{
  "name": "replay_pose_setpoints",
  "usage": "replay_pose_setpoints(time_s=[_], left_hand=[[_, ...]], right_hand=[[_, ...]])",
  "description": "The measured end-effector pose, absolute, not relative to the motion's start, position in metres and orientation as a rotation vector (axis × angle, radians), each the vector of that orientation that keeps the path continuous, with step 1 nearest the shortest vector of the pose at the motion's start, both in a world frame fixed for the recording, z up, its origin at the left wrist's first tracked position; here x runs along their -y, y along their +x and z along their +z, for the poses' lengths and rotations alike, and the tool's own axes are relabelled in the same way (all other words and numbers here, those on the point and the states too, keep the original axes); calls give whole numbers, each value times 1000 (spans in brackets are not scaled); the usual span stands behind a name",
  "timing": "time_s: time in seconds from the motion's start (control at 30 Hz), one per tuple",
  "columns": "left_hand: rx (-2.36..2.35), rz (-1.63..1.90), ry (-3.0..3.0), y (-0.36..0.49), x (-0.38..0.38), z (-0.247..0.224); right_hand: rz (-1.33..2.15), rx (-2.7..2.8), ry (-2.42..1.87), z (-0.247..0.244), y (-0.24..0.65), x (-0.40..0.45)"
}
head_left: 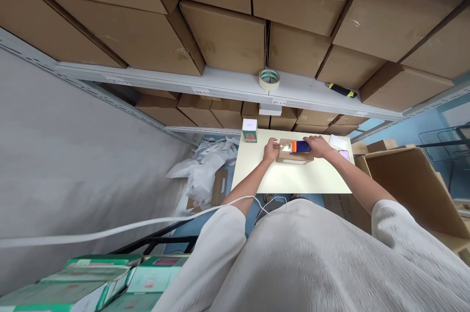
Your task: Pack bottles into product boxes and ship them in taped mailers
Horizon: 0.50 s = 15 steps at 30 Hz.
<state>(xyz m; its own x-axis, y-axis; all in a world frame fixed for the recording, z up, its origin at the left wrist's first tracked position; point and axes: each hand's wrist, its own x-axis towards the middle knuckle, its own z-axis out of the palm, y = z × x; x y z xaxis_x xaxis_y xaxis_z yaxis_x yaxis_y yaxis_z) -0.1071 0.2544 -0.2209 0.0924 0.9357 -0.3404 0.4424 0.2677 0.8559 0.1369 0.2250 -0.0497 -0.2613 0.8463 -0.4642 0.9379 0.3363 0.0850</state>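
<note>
A small brown cardboard box [295, 157] lies on the pale table [257, 182] in front of me. My right hand [317, 146] is wrapped round a dark blue and orange tool that looks like a tape dispenser [301, 146], held against the top of the box. A shiny clear strip [285, 147], apparently tape, shows between the tool and the box's left end. There my left hand [271, 149] grips the box's edge with bent fingers; its fingertips are partly hidden. A white and green carton [250, 131] stands at the table's back left corner.
A phone [344, 155] and white paper [338, 142] lie on the table's right. A tape roll [269, 80] and yellow-black cutter [341, 90] rest on the shelf [231, 82] above. A white cable [147, 225] crosses at left. A large open carton [418, 189] stands right.
</note>
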Motion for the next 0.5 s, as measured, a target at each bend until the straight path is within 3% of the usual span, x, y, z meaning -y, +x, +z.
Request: replay_pose_setpoints(time_s=[0.3, 0.5], left_hand=[[-1105, 199, 2040, -107, -258, -189], [-1088, 5, 2282, -110, -265, -177]], right_hand=[[-316, -2205, 1603, -54, 142, -224], [-289, -2229, 1595, -51, 150, -222]])
